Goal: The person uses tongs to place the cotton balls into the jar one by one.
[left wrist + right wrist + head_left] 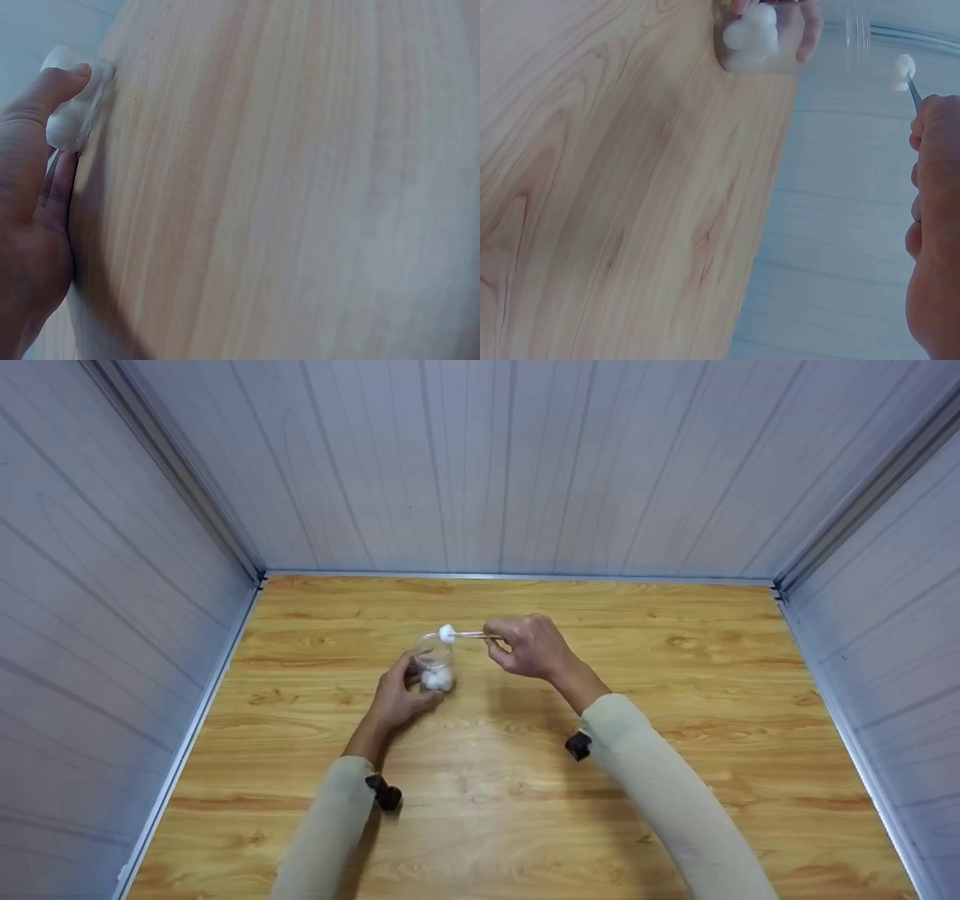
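Note:
A clear jar [434,654] stands on the table with several white cotton balls [436,679] at its bottom. My left hand [397,695] holds it from the left side, thumb in front and fingers behind. In the left wrist view the thumb [66,82] lies along the jar's wall. My right hand [531,645] grips a pair of tweezers [471,634] that point left. Between their tips is a single cotton ball [447,634], beside the jar's open mouth. The right wrist view has this cotton ball [904,72] just outside the jar's rim [859,37].
The wood-grain table [465,810] spreads around both arms. Pale panelled walls [480,465] rise at the back and on both sides, with a metal strip [517,577] along the table's far edge. A small black device [578,745] sits at each wrist.

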The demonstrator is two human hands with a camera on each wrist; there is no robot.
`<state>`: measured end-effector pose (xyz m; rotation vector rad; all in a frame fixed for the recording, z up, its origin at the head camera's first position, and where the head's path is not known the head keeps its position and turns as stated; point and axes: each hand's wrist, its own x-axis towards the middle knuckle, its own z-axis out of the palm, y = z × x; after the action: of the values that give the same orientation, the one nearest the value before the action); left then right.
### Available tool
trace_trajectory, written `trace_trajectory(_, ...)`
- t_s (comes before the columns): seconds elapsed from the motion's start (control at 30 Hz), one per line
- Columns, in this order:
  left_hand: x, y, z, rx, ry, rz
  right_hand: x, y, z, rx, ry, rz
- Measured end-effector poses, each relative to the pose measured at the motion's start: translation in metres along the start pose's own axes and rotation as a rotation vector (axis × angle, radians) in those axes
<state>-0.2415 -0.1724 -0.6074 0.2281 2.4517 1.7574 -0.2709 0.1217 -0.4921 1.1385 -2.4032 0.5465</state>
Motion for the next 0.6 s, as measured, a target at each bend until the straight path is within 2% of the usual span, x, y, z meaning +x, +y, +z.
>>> trace_trajectory(0.13, -0.001, 0.001, 0.001, 0.016, 0.004, 0.0, 0.005, -0.004, 0.005, 0.003, 0.0, 0.019)
trace_trajectory(0.27, 0.0, -0.001, 0.0, 0.01, 0.016, 0.028, 0.008, -0.009, 0.011, 0.022, 0.004, 0.025)
trace_trajectory(0.33, 0.001, -0.005, 0.0, 0.007, 0.019, 0.05, 0.009, -0.012, 0.014, 0.028, 0.002, 0.029)
trace_trajectory(0.47, 0.007, -0.027, -0.002, 0.026, 0.024, 0.094, 0.009, -0.017, 0.019, 0.035, -0.019, 0.048)
trace_trajectory(0.57, 0.008, -0.032, -0.002, 0.031, 0.028, 0.102, 0.007, -0.019, 0.023, 0.033, -0.039, 0.062)
trace_trajectory(0.6, 0.007, -0.029, -0.002, 0.028, 0.024, 0.094, 0.006, -0.02, 0.024, 0.032, -0.043, 0.065)
